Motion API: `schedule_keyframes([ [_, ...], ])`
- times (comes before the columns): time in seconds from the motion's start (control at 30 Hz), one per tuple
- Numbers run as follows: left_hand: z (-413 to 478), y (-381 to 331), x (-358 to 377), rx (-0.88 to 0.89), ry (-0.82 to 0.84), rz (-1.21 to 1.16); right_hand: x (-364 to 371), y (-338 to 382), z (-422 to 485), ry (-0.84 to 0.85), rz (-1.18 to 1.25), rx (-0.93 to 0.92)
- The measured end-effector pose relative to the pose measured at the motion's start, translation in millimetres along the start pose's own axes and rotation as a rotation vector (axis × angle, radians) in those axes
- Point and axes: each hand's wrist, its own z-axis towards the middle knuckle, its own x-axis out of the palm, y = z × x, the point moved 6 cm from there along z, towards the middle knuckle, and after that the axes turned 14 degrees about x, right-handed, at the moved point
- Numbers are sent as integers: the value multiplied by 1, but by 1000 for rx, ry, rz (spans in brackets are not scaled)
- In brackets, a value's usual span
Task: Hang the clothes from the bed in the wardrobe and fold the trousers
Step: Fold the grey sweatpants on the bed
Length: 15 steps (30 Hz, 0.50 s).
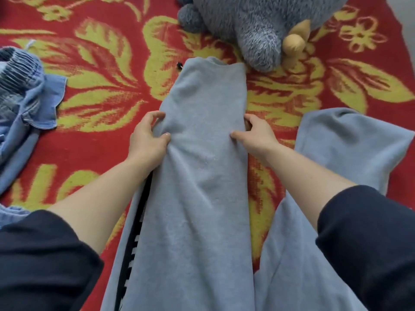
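On the bed (89,142) I see trousers (202,176) in the middle, a plush toy (253,25) just beyond their far end, a garment (29,97) at the left edge.

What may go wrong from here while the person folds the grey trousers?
1. The left hand and right hand pinch only one leg of the trousers. The other leg lies apart to the right, so the fold may come out uneven.
2. Creases show just below the hands and may get folded in.
3. The held leg's end lies right beside the plush toy, so pulling it may nudge the toy.
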Motion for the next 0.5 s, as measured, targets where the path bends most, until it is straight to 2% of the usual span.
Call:
schedule_keyframes([
  [0.1, -10, -2, 2, 66, 29, 411, -23, -10, 1, -158, -72, -37],
  [0.17, -23, -13, 20, 228, 107, 642, -57, -22, -1, -316, -96, -56],
  [0.23, -40, -30, 53, 484, 272, 680, -98, -39, -4, -474, -111, -65],
  [0.3, -56, -41, 93, 616, 509, 648, -147, -62, -10, -708, -154, -19],
  [0.37, -67, -47, 127, 606, 661, 606, -191, -90, -17, -931, -166, 153],
  [0.4, -69, -52, 139, 591, 678, 568, -208, -106, -19, -979, -129, 274],
  [0.43, -70, -58, 149, 575, 674, 516, -220, -124, -19, -973, -85, 410],
  [0.5, -71, -74, 165, 564, 669, 381, -230, -154, -17, -842, -29, 654],
])
